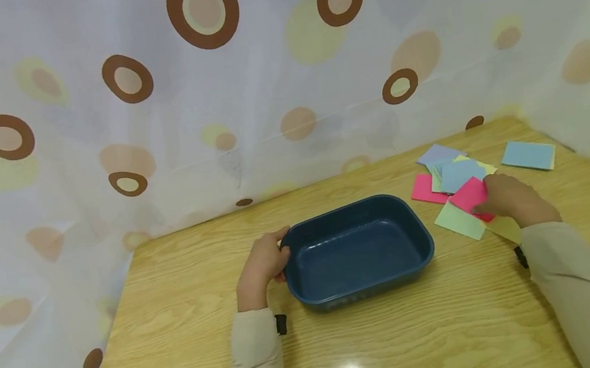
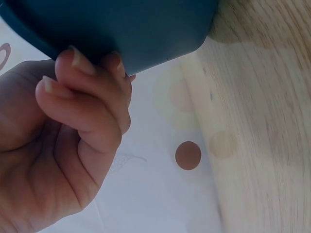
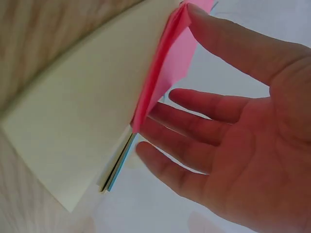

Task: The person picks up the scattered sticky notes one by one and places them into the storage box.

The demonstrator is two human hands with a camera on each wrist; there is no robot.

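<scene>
A dark blue rectangular dish [image 1: 364, 292] stands on the wooden table. My left hand [image 1: 263, 262] grips its left rim; in the left wrist view the curled fingers [image 2: 95, 109] lie against the dish's outer wall. To the right, my right hand [image 1: 518, 200] holds pink paper [image 1: 466, 194] at its edges. In the right wrist view the thumb touches one end of the pink paper [image 3: 163, 65] and fingertips reach its other end. A pale green paper [image 1: 460, 222] lies just below it, and a yellowish paper [image 1: 505, 228] is partly under the hand.
Behind the pink paper lie more coloured papers: a second pink one [image 1: 427, 188], blue ones [image 1: 459, 175] and a lilac one [image 1: 440, 153]. Another blue paper [image 1: 529, 155] lies apart at the right. A patterned white sheet [image 1: 281, 85] hangs behind the table [image 1: 181, 338].
</scene>
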